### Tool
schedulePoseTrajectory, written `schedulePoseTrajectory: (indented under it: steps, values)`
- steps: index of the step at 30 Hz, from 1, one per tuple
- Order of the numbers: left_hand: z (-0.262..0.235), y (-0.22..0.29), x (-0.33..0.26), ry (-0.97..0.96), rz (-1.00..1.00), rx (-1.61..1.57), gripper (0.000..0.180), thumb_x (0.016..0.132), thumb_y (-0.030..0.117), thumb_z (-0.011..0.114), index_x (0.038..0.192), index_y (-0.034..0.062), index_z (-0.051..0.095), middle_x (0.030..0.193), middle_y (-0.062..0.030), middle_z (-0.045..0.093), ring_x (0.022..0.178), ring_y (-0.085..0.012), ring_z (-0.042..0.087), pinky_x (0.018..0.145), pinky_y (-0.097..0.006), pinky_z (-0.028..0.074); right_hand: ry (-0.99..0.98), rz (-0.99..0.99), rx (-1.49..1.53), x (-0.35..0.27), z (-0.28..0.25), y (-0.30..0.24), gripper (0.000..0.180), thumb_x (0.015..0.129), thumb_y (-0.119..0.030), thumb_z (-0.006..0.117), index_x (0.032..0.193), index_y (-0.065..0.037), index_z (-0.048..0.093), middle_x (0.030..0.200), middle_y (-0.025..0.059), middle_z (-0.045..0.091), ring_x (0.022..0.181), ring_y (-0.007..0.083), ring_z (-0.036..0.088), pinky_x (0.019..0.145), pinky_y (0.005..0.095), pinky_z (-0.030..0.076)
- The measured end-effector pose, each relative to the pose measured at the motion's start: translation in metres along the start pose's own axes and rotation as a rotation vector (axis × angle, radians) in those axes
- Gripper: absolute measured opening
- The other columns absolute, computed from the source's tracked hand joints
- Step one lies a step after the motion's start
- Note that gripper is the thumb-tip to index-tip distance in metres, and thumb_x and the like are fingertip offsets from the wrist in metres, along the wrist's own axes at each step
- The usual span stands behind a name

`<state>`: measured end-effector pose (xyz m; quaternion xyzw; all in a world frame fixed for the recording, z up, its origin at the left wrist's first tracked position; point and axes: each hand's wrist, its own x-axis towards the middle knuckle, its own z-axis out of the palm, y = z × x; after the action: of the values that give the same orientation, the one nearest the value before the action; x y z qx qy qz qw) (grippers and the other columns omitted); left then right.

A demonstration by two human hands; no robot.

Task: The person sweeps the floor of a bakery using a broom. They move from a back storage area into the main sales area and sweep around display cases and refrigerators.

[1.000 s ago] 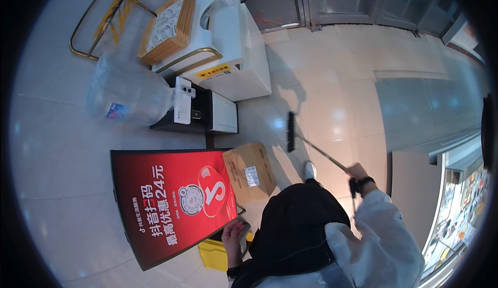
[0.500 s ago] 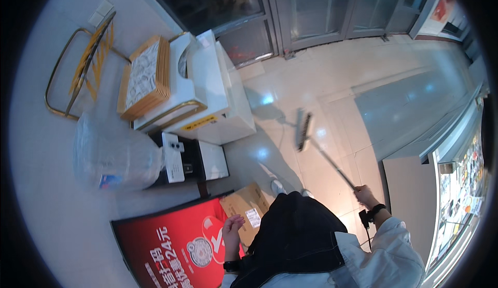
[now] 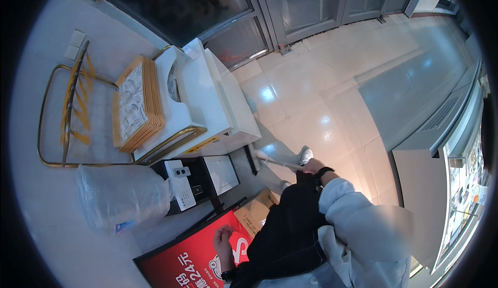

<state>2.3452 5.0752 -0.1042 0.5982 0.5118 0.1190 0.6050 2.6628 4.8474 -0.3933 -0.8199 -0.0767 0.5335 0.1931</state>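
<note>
At the far left one gold wire rack (image 3: 62, 111) stands against the wall, with two pale switch plates (image 3: 74, 45) on the wall above it. Next to it one stack of flat boxes (image 3: 137, 104) leans on edge against one white cabinet (image 3: 207, 99). Near the rack, one clear plastic sack (image 3: 122, 194) lies on the floor, just beside one black stand (image 3: 210, 176) with a white device (image 3: 180, 184) on its front.

At the near edge, one red sign (image 3: 189, 257) leans, and the left hand (image 3: 224, 239) lies on its upper right part, fingers curled over the board; whether it grips or only rests there cannot be told. One brown carton (image 3: 258, 213) sits just behind the sign, partly hidden by the person's dark apron.

Right of the stand, one broom (image 3: 259, 158) reaches down to the tiles, its dark head near the foot of the cabinet and its pale handle running right to the right hand (image 3: 313, 166), which is closed round the handle's end. That wrist wears one dark band (image 3: 326, 172). One pale shoe (image 3: 305, 156) shows just beyond the hand.

Far right, one grey mat (image 3: 410, 88) covers the tiles, and one lit shelf unit (image 3: 469, 184) lines the edge.
</note>
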Motion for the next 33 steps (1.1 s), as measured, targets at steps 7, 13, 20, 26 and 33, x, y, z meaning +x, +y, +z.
schedulePoseTrajectory:
  steps: [7, 13, 20, 26, 33]
  values:
    - [0.061, 0.057, 0.075, -0.102, 0.042, -0.027, 0.019, 0.089, 0.004, 0.041, 0.102, -0.0017, 0.054, 0.093, -0.0104, 0.060, 0.085, -0.0167, 0.058, 0.080, -0.026, 0.047, 0.281, 0.047, -0.180, -0.087, -0.108, 0.164, 0.020, 0.072, -0.026, 0.062, 0.066, -0.007, 0.065, 0.059, 0.0126, 0.060, 0.055, 0.0250, 0.060, 0.054, 0.0374, 0.048]
    - [0.138, 0.110, 0.130, -0.178, 0.008, -0.112, 0.018, 0.088, 0.006, 0.045, 0.102, 0.0002, 0.054, 0.093, -0.0104, 0.060, 0.085, -0.0165, 0.059, 0.079, -0.027, 0.047, 0.567, 0.680, 0.502, -0.139, -0.153, 0.194, 0.017, 0.065, -0.010, 0.056, 0.058, 0.005, 0.055, 0.049, 0.0124, 0.052, 0.041, 0.0212, 0.052, 0.041, 0.0358, 0.041]
    - [0.191, 0.200, 0.166, -0.171, -0.032, -0.262, 0.017, 0.085, 0.005, 0.048, 0.099, -0.0014, 0.054, 0.087, -0.0102, 0.061, 0.081, -0.0168, 0.059, 0.076, -0.026, 0.048, 0.516, 0.198, 0.244, -0.130, -0.172, 0.129, 0.024, 0.078, -0.018, 0.052, 0.097, -0.007, 0.062, 0.081, 0.0182, 0.062, 0.078, 0.0318, 0.061, 0.072, 0.0404, 0.048]
    - [0.245, 0.236, 0.220, -0.372, -0.058, -0.061, 0.015, 0.087, 0.006, 0.048, 0.097, -0.0007, 0.055, 0.088, -0.0097, 0.061, 0.081, -0.0171, 0.060, 0.078, -0.028, 0.048, 0.381, -0.228, -0.071, 0.038, -0.194, -0.029, 0.026, 0.073, -0.019, 0.050, 0.091, -0.004, 0.063, 0.085, 0.0172, 0.063, 0.081, 0.0333, 0.060, 0.074, 0.0432, 0.048]
    - [0.257, 0.297, 0.302, -0.448, 0.109, 0.129, 0.017, 0.089, 0.010, 0.045, 0.099, 0.0001, 0.054, 0.089, -0.0081, 0.060, 0.081, -0.0162, 0.058, 0.081, -0.028, 0.046, 0.326, -0.178, -0.283, 0.141, -0.230, -0.060, 0.025, 0.080, -0.026, 0.049, 0.086, -0.008, 0.066, 0.090, 0.0120, 0.064, 0.083, 0.0291, 0.062, 0.076, 0.0389, 0.049]
